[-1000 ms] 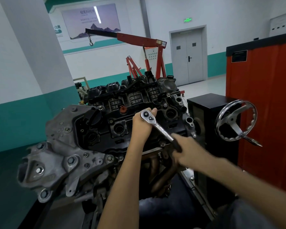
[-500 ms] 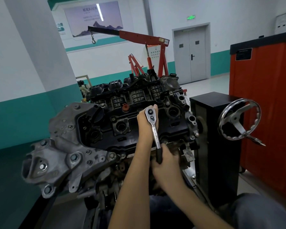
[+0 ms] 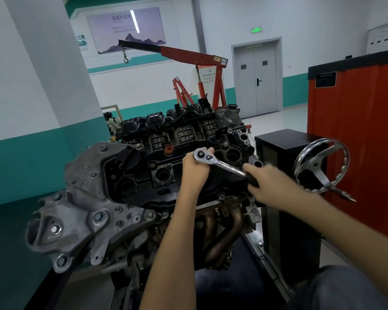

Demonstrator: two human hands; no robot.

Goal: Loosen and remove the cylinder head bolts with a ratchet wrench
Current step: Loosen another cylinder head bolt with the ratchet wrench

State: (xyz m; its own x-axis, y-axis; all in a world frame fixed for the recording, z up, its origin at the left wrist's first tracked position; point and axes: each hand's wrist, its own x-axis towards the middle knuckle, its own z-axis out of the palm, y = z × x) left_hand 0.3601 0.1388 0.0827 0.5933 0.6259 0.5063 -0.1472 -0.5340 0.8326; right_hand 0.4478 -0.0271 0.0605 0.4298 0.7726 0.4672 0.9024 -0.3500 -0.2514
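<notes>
Currently the ratchet wrench (image 3: 222, 164) sits on the cylinder head cover (image 3: 141, 175), with its long axis running from the drive end down-right. Left hand (image 3: 195, 167) cups the drive end. Right hand (image 3: 270, 186) clenches the black grip, farther out, so it does the swing. Bolt hidden underneath.

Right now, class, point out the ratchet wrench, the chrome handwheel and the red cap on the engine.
ratchet wrench (image 3: 227, 167): head view, bare steel shaft.
chrome handwheel (image 3: 315, 168): head view, central hub.
red cap (image 3: 168, 151): head view, its top.
</notes>
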